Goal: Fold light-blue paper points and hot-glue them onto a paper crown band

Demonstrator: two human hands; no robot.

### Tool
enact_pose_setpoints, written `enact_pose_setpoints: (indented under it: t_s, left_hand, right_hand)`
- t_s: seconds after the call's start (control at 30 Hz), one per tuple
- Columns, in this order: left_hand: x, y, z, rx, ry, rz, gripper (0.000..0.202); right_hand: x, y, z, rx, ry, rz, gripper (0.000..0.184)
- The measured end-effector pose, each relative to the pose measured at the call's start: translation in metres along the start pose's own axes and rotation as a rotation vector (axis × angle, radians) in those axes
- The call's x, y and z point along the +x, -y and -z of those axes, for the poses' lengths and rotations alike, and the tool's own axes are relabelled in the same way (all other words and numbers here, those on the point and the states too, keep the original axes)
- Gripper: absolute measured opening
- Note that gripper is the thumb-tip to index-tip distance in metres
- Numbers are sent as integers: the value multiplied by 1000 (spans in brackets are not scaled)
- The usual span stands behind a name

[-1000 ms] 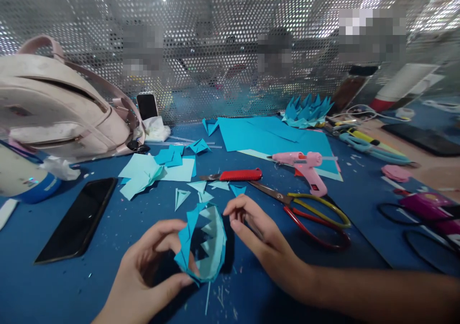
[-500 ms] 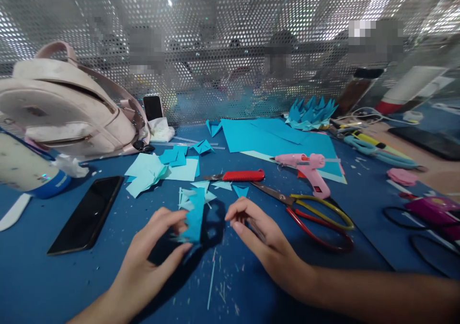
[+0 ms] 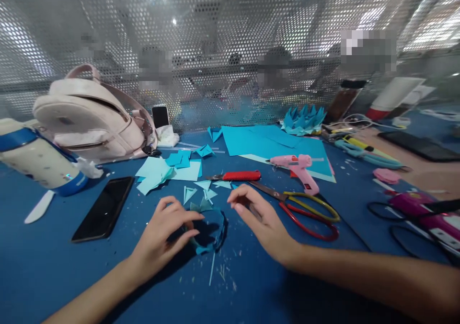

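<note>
A ring of blue paper with a jagged edge (image 3: pixel 223 223) rests on the blue table, slightly blurred. My left hand (image 3: pixel 167 230) is over its left side, thumb and forefinger apart; the other fingers partly hide that side of the ring. To the right of the ring is my right hand (image 3: pixel 264 223), loosely curled, thumb slightly off the forefinger, with nothing visible in it. Small folded paper triangles (image 3: pixel 189 194) lie just beyond the ring. Behind them is a red utility knife (image 3: pixel 241 176). Scissors with red and yellow handles (image 3: pixel 312 209) lie beyond my right hand.
A pink glue gun (image 3: pixel 296 163) lies on blue paper sheets (image 3: pixel 251 139). Behind stands a spiky blue paper piece (image 3: pixel 304 120). Light-blue squares (image 3: pixel 153 175), a phone (image 3: pixel 104 209), a bottle (image 3: pixel 43 161) and a backpack (image 3: pixel 93 118) are at left. A perforated metal panel (image 3: pixel 215 89) closes the back.
The blue paper ring has gone from upright in my left hand to lying on the table, and my left fingers have parted. My right hand keeps much the same pose. The view has shifted.
</note>
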State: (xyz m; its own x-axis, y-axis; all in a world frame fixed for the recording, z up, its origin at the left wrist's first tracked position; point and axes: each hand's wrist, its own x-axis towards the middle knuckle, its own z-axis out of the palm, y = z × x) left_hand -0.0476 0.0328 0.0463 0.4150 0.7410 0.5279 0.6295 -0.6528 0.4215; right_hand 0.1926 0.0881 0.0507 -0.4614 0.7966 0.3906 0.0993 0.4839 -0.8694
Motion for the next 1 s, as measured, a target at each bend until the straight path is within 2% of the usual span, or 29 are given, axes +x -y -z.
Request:
enact_pose_setpoints:
  t_s: [0.07, 0.2, 0.27, 0.33, 0.5, 0.63, 0.8, 0.9, 1.0]
  left_hand:
    - [0, 0, 2, 30, -20, -56, 18]
    - [0, 1, 8, 90, -34, -203, 21]
    - [0, 1, 13, 119, -51, -266, 23]
    - [2, -1, 18, 121, -56, -270, 25]
    - [6, -14, 30, 0, -59, -100, 26]
    - [8, -21, 33, -77, -46, 103, 22]
    - [22, -15, 33, -173, -48, 435, 25]
    - [37, -12, 27, -310, -15, 504, 30]
    - [53, -17, 18, -453, 84, 493, 31]
  right_hand:
    - [13, 4, 9, -98, 63, 74, 11]
    - [47, 5, 26, -464, 340, 178, 12]
    - [61, -1, 26, -687, 481, 209, 10]
    - [70, -10, 20, -732, 512, 212, 10]
    - [80, -28, -1, -783, 524, 182, 10]
    - [81, -27, -1, -769, 520, 187, 8]
    - [67, 3, 15, -722, 495, 255, 7]
    - [51, 28, 24, -702, 472, 325, 5]
    - [36, 47, 32, -768, 469, 479, 9]
